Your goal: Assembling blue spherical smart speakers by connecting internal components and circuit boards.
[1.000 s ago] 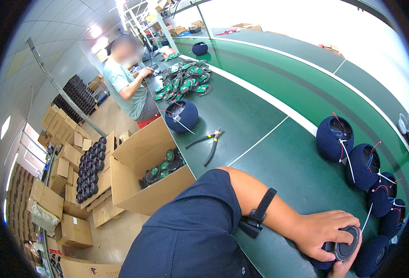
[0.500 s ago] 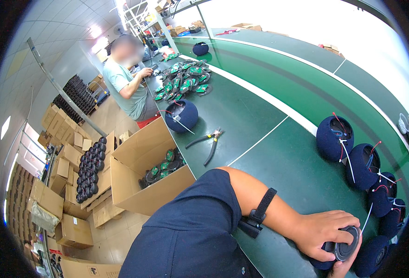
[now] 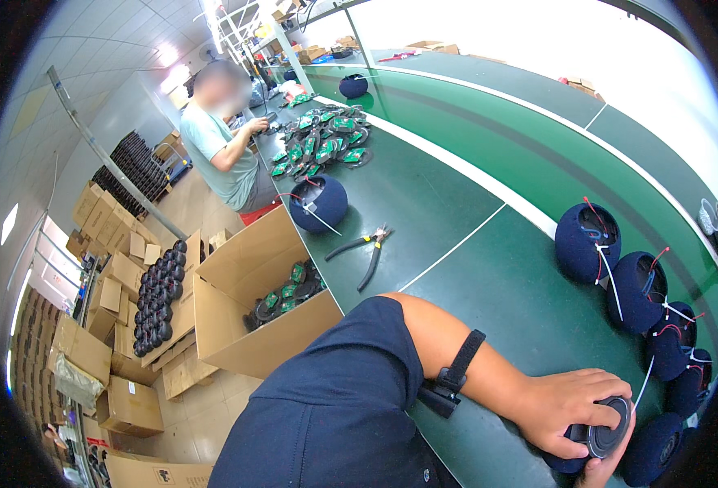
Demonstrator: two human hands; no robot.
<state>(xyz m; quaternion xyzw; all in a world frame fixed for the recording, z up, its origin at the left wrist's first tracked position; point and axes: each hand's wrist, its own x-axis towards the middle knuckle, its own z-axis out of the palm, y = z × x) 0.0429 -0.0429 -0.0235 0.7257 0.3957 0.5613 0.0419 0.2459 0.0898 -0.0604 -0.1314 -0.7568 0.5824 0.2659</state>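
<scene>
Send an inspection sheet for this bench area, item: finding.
Surface: green bench, white line across it.
Job's things: round black part over a partly hidden dark-blue ball.
Clutter: pliers, pile of green-and-black parts.
Left grip: on round black part.
Right grip: beside it, mostly hidden.
Cables: red wires, white ties on open dark-blue balls at right.
Surroundings: co-worker seated at bench; open carton of similar parts; stacked boxes.

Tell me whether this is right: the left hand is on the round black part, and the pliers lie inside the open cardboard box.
Not quite: the head view shows the pliers on the green tabletop, beside the open cardboard box, not inside it. The left hand is on the round black part, as stated.
</scene>
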